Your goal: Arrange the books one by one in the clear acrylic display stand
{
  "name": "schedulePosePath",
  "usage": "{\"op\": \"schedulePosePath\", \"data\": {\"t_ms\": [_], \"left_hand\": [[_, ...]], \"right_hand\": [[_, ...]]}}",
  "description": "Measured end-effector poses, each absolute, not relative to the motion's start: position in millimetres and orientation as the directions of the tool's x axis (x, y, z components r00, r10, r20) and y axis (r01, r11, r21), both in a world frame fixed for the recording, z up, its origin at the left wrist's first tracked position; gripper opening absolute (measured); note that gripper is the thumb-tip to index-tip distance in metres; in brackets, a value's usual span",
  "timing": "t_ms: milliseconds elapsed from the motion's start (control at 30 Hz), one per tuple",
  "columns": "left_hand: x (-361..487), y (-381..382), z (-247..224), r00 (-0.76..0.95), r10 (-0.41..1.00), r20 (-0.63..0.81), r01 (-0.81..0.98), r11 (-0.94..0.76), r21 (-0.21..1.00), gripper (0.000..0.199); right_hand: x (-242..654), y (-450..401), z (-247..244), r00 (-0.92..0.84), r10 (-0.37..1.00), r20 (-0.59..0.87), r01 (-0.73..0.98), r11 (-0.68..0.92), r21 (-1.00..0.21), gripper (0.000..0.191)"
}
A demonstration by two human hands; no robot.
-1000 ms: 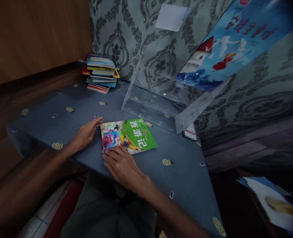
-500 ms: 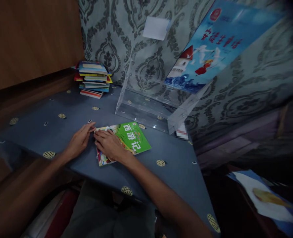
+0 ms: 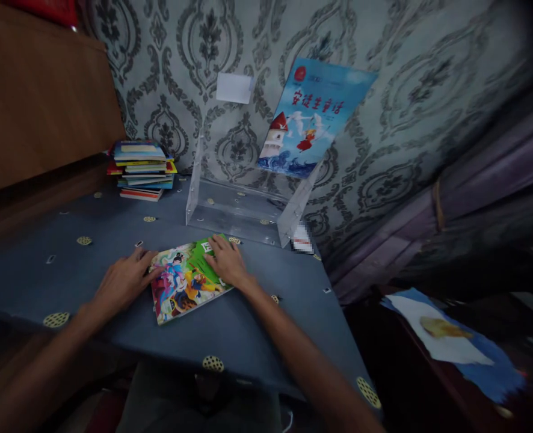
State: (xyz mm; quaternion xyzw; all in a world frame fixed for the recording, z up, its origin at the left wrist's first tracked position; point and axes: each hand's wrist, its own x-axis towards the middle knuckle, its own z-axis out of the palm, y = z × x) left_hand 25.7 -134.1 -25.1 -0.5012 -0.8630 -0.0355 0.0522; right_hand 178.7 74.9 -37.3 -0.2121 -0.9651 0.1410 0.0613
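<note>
A thin picture book (image 3: 183,282) with a green cover and colourful cartoon figures lies closed and slanted on the table. My left hand (image 3: 129,276) is at its left edge, thumb on the cover and the other fingers stretched along the corner. Across the green part of the cover rests my right hand (image 3: 228,261), flat with fingers apart, hiding most of the white title characters. Neither hand grips the book.
Beyond the book stands a clear acrylic rack (image 3: 230,231) with a blue storybook (image 3: 314,120) leaning at its right side. A stack of books (image 3: 142,171) is at the back left. The table (image 3: 113,300) has a dark blue patterned cloth. Papers (image 3: 438,331) lie at the right.
My right hand has slid rightward over the cover, uncovering the cartoon figures and covering the title. My left thumb now rests on the book's left side. The camera view has shifted.
</note>
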Motion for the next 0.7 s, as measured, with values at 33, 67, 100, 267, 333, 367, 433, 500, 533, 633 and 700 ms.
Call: {"op": "schedulePosePath", "data": {"t_ms": [33,67,100,267,333,367,433,500,533,633,700], "left_hand": [[27.8,-131.1,-19.9,-0.491,0.867,0.088,0.869,0.495,-0.017,0.048],[28.9,-128.0,-16.0,-0.481,0.875,0.055,0.875,0.483,-0.036,0.051],[28.9,-124.8,-13.3,-0.463,0.886,0.026,0.885,0.463,-0.045,0.054],[11.8,-105.7,-11.1,-0.320,0.944,-0.087,0.940,0.328,0.099,0.072],[0.5,-95.4,-8.1,-0.302,0.943,-0.139,0.926,0.325,0.194,0.080],[-5.0,-89.7,-5.8,-0.296,0.938,-0.179,0.912,0.334,0.238,0.084],[-14.0,-78.6,-0.7,-0.260,0.924,-0.281,0.882,0.345,0.321,0.083],[-19.2,-69.8,2.3,-0.189,0.909,-0.371,0.838,0.346,0.421,0.077],[-20.4,-66.7,2.6,-0.152,0.902,-0.404,0.804,0.350,0.480,0.073],[-18.7,-63.6,3.0,-0.103,0.894,-0.437,0.652,0.392,0.649,0.065],[-13.9,-64.8,9.9,-0.128,0.896,-0.424,0.563,0.418,0.713,0.065]], "right_hand": [[181.6,82.5,-36.7,-0.886,0.462,0.049,0.427,0.851,-0.305,0.050],[185.1,87.5,-36.7,-0.874,0.483,0.047,0.446,0.838,-0.313,0.050],[189.2,89.9,-37.5,-0.867,0.495,0.053,0.455,0.831,-0.321,0.050],[215.6,84.1,-54.5,-0.837,0.530,0.137,0.449,0.807,-0.383,0.049],[225.5,83.2,-66.0,-0.819,0.543,0.187,0.425,0.792,-0.438,0.049],[229.7,83.9,-72.1,-0.808,0.549,0.216,0.406,0.783,-0.470,0.049],[236.3,86.9,-83.6,-0.788,0.552,0.271,0.353,0.767,-0.535,0.048],[240.5,90.9,-93.2,-0.780,0.544,0.311,0.290,0.753,-0.590,0.049],[241.8,93.0,-97.0,-0.776,0.541,0.323,0.263,0.744,-0.614,0.050],[243.2,99.0,-104.6,-0.753,0.572,0.325,0.214,0.680,-0.701,0.060],[242.5,103.8,-105.0,-0.730,0.614,0.300,0.179,0.595,-0.783,0.070]]}}
